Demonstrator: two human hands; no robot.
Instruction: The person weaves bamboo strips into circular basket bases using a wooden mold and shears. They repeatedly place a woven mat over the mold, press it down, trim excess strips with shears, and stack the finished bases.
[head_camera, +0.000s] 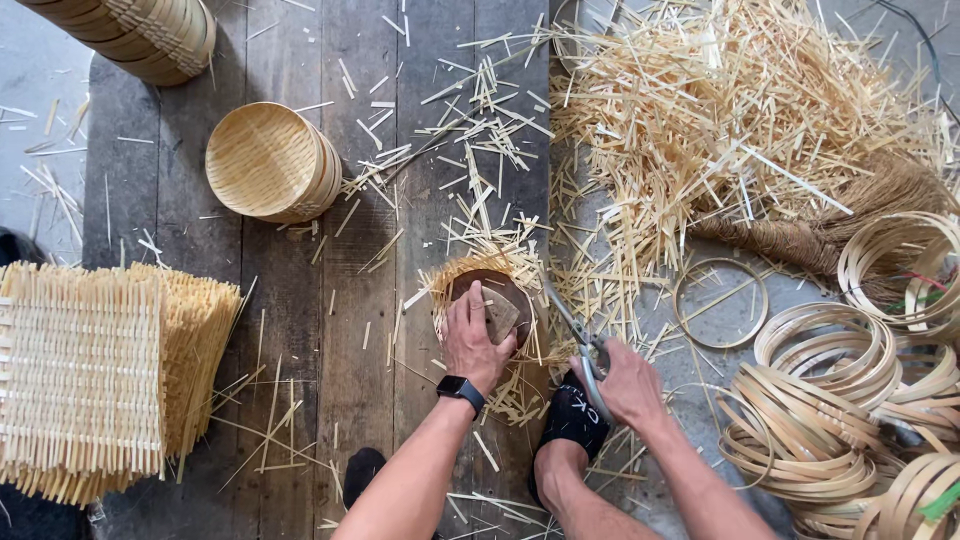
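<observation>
My left hand (475, 338) presses flat on a round dark wooden form (508, 298) that sits on top of a woven bamboo mat (462, 270), whose loose strip ends stick out around it. A black watch is on that wrist. My right hand (622, 380) grips metal shears (572, 325), their blades pointing up and left toward the right rim of the form. My foot in a black sock (572, 420) rests just below the shears.
A stack of square woven bamboo mats (95, 375) lies at the left. Round woven trays (270, 160) stand behind, with more at the top left (150, 35). Cut bamboo strips (730, 110) pile at the upper right; bamboo hoops (830, 400) crowd the right.
</observation>
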